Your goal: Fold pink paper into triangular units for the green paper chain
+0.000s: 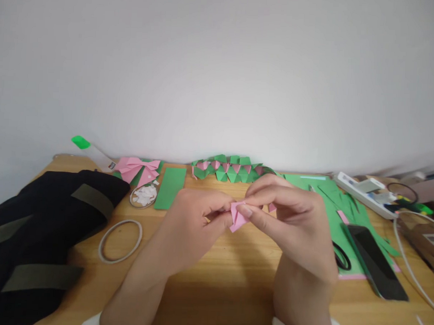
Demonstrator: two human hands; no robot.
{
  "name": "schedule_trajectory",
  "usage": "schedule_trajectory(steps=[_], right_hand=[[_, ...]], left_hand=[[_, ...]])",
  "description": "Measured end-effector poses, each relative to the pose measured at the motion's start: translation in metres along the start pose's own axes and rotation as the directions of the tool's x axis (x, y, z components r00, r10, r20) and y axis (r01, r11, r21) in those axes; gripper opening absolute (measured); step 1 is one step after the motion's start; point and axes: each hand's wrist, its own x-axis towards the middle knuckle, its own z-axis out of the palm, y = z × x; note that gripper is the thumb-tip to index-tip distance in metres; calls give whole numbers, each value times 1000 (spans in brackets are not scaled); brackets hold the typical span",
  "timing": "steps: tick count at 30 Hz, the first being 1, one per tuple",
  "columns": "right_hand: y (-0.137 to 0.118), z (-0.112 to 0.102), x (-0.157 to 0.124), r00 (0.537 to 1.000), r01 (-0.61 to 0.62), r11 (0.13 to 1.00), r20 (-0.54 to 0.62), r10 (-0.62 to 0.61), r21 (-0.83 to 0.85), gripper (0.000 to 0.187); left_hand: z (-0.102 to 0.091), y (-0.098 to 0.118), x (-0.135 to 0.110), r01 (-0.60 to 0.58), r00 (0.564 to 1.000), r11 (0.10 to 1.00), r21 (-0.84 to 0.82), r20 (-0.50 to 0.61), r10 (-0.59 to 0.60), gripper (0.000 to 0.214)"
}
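A small folded piece of pink paper [239,221] is held above the middle of the wooden table. My left hand [196,224] pinches its left edge, and my right hand [290,218] grips the right side between thumb and fingers. Behind my hands, by the wall, lies a chain of folded green and pink paper [226,168]. Another bit of pink paper [272,208] shows just past my right fingers, partly hidden by them.
On the left are dark clothing [52,213], a white ring [120,241], a dish of white scraps [145,195], a pink paper bow [139,168] and a green paper strip [170,188]. To the right are green sheets [330,210], a phone [373,260] and a power strip [364,194] with a white cable.
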Motion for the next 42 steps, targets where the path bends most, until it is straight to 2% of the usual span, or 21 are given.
schedule_trajectory(steps=[3,8,12,17,21,24,29,32,38,40,42], right_hand=[[-3,0,-1,1000,8,1000,16,-8,-22,13],[-2,0,2,997,-53,996,59,49,67,14],[-2,2,2,1000,3,999,0,-3,-36,15],[-3,2,-1,993,60,984,-94,-77,-170,14],[0,3,1,989,73,979,-114,-96,-189,15],[1,4,3,993,66,987,-88,-79,-144,15],[3,8,4,998,30,998,-57,-33,-56,16],[4,13,2,993,48,996,-102,-55,-72,17],[6,21,1,972,107,987,-194,-129,-124,19],[7,21,1,962,88,994,-253,-101,-64,18],[8,19,2,966,38,999,-256,-47,-39,22]], left_hand=[[-1,-1,0,-10,999,999,-44,40,12,26],[0,-1,0,-6,998,998,-66,58,10,26],[4,0,1,6,1000,996,-93,26,-4,24],[8,3,3,73,995,952,-298,81,-51,7],[8,0,4,84,995,937,-340,72,-63,14],[7,-2,4,88,995,937,-337,81,-64,17],[6,-1,3,82,997,925,-370,39,-73,16],[7,-2,2,73,997,915,-396,10,-75,18],[11,-3,2,71,994,945,-321,-59,-95,20],[11,-2,3,71,990,945,-319,-91,-105,17],[10,-1,4,62,989,938,-340,-107,-104,14]])
